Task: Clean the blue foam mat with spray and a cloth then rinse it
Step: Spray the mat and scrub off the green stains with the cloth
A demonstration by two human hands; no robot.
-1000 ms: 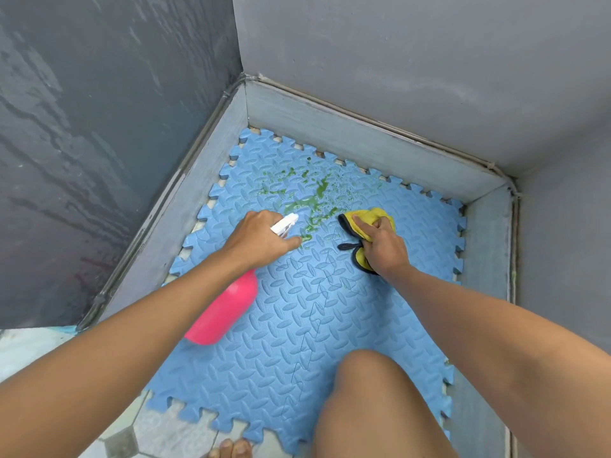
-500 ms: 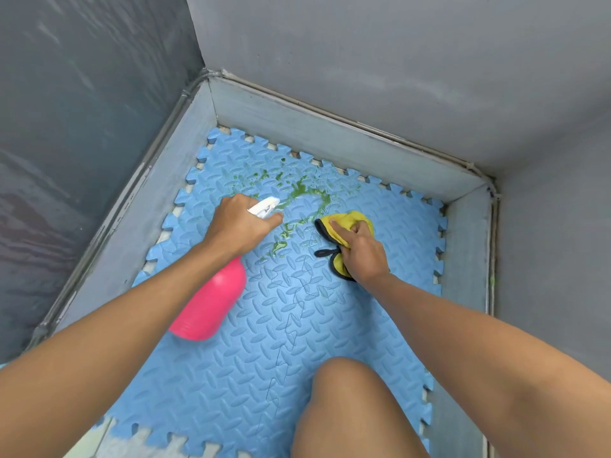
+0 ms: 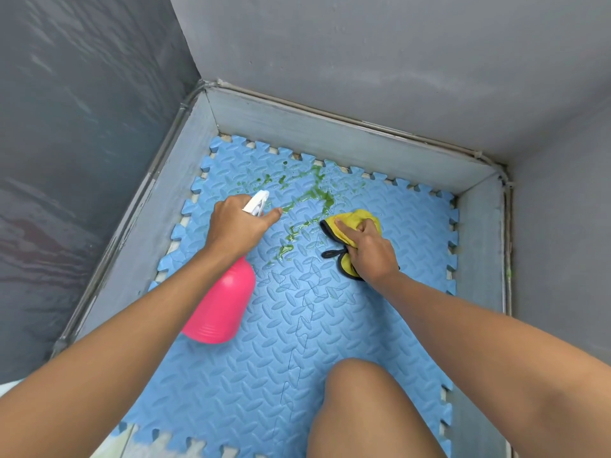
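Note:
The blue foam mat (image 3: 297,342) lies on the floor in a grey-walled corner. A green stain (image 3: 317,196) and wet droplets spread over its far part. My left hand (image 3: 236,224) grips the white trigger head of a pink spray bottle (image 3: 221,305), nozzle aimed at the stain, index finger stretched forward. My right hand (image 3: 370,249) holds a bunched yellow cloth (image 3: 350,223) with black trim against the mat, just right of the stain. The cloth's lower part is hidden under my hand.
Grey skirting (image 3: 330,133) and grey walls close the mat in at the back, left and right. My bare knee (image 3: 363,408) is over the near part of the mat. Pale floor tile (image 3: 145,447) shows at the mat's near left edge.
The view shifted slightly. My left hand's index finger has stretched forward off the trigger. My right hand and the cloth stay beside the stain.

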